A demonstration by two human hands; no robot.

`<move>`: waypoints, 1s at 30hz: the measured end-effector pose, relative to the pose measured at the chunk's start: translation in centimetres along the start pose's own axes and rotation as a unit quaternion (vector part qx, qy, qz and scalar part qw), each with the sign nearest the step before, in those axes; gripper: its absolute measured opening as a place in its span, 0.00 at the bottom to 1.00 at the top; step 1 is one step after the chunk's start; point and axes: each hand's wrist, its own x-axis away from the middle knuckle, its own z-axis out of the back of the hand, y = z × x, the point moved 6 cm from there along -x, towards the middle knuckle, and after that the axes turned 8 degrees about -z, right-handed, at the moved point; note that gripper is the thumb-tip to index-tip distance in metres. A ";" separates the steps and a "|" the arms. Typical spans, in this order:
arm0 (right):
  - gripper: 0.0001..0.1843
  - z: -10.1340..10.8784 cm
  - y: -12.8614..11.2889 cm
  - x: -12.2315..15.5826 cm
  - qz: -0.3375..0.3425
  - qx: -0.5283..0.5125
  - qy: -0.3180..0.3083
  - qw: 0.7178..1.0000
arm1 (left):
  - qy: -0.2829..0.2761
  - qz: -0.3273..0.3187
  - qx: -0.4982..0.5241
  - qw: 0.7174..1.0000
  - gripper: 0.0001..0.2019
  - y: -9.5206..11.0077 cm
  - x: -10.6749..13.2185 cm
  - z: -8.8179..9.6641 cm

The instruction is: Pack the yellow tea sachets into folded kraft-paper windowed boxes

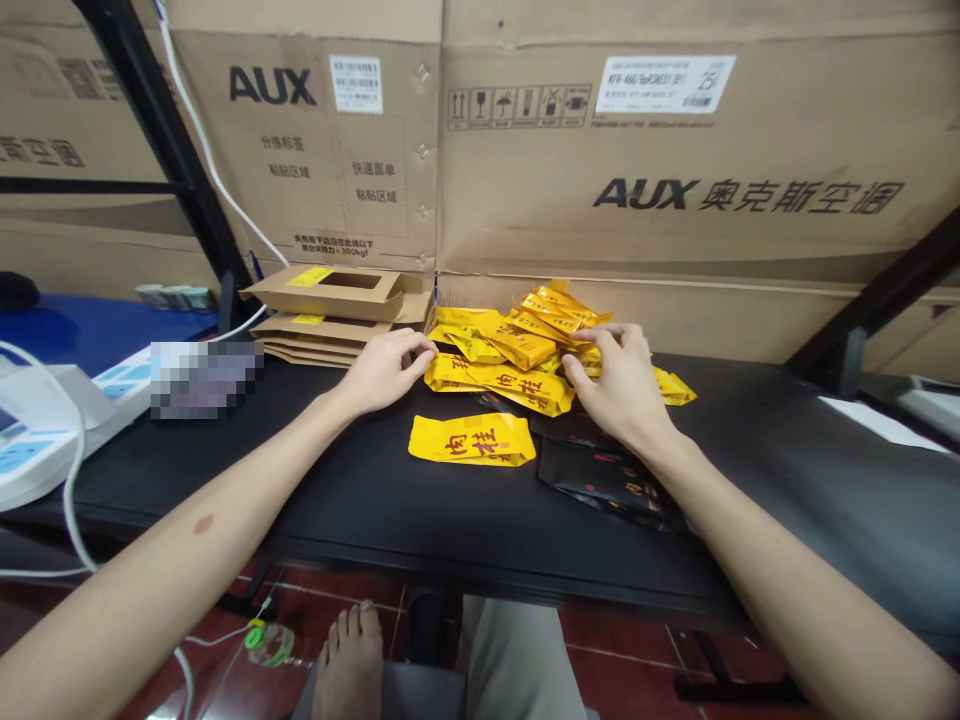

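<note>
My left hand (386, 371) is closed, its thumb and forefinger pinched together at the left end of a long yellow packet (499, 382) with dark red characters. My right hand (619, 385) reaches into the right side of the heap of yellow packets (551, 318), thumb and forefinger apart; its other fingers are partly hidden. Closer to me lies a single yellow packet (472, 440), flat on the black table. Black packets (600, 475) with red marks lie under and below my right forearm, which partly covers them.
Folded brown cardboard boxes (322, 300) are stacked left of the heap. Large cartons (675, 150) form a wall behind. A white power strip (45, 460) with cables lies at the left. White paper (885, 422) is at the right. Below, a bottle (270, 645) lies on the floor.
</note>
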 end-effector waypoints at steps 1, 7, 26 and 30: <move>0.22 0.0 0.0 0.0 0.001 -0.001 0.001 1.000 | 0.000 0.000 0.001 1.000 0.14 0.0 0.0 0.0; 0.24 0.0 0.0 0.0 -0.002 -0.003 -0.003 1.000 | 0.000 0.001 0.003 1.000 0.14 0.0 0.0 0.0; 0.22 0.0 -0.2 0.1 0.009 0.003 0.001 1.000 | 0.008 0.004 0.000 1.000 0.14 -0.1 0.1 -0.1; 0.21 0.0 -0.3 0.1 0.009 0.001 0.001 1.000 | 0.008 0.001 -0.001 1.000 0.14 0.0 0.0 0.0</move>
